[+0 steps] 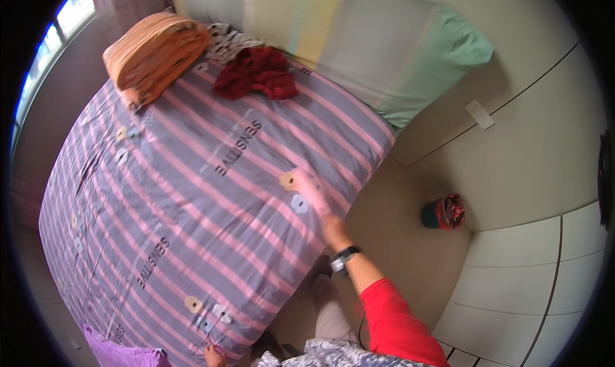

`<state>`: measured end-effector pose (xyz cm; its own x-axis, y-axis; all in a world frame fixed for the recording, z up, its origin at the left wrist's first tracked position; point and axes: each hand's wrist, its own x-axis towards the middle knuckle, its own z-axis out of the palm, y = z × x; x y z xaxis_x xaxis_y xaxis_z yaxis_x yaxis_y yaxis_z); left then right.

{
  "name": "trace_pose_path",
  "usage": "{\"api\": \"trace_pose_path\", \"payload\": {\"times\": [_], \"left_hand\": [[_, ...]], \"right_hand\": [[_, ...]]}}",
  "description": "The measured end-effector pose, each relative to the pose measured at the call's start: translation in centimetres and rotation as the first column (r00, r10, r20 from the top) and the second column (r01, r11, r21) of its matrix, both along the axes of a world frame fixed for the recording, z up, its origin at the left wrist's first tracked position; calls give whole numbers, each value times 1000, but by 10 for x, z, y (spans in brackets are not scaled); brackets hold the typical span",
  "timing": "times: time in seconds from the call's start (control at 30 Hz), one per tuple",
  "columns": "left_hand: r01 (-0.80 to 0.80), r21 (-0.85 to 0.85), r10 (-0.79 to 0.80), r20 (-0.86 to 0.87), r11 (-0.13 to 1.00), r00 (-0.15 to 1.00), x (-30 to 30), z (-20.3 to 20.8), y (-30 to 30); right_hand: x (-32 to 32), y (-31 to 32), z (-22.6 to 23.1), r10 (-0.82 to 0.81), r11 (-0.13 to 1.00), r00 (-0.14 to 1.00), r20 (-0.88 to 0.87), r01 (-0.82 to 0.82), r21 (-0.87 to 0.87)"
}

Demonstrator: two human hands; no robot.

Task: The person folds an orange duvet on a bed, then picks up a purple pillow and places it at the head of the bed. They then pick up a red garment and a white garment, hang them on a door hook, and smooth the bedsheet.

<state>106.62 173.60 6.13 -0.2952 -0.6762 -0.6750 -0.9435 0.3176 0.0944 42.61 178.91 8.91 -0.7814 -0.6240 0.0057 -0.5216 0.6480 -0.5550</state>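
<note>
A striped grey and pink bedsheet [198,194] with printed lettering and flower shapes covers the bed. My right hand [332,231], with a dark-strapped watch on its wrist, reaches over the bed's right side. It is closed on one end of a long pink thing [310,189]; motion blurs it, and I cannot make out its kind. This pink thing lies over the sheet beside a tan and a pale-blue flower print. My left hand [214,355] rests at the bed's near edge, touching the sheet, its fingers partly spread and holding nothing that I can see.
A folded orange blanket [154,53], a patterned cloth [230,41] and a crumpled dark-red cloth [256,73] lie at the far end. Behind them leans a large striped mattress or cushion [359,40]. A purple cloth [122,350] is at lower left. A bin [442,212] stands by the wall.
</note>
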Motion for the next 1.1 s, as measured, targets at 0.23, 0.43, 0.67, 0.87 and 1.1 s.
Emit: {"api": "trace_pose_path", "payload": {"times": [0.23, 0.43, 0.67, 0.87, 1.1], "left_hand": [[-283, -121, 246, -254, 952, 936, -264, 3, 8], [293, 132, -199, -475, 947, 857, -441, 14, 13], [376, 288, -160, -566, 881, 809, -471, 13, -3], [244, 311, -71, -476, 918, 876, -468, 18, -27], [12, 237, 78, -365, 971, 928, -559, 22, -20]], "right_hand": [[-229, 116, 64, -736, 675, 675, 51, 738, -18], [-126, 13, 83, 77, 996, 924, 375, -57, -63], [-67, -125, 76, 604, 791, 785, 138, -570, -225], [-180, -111, 26, 276, 946, 931, 238, -218, -241], [-456, 5, 11, -52, 960, 998, 46, 38, 276]]}}
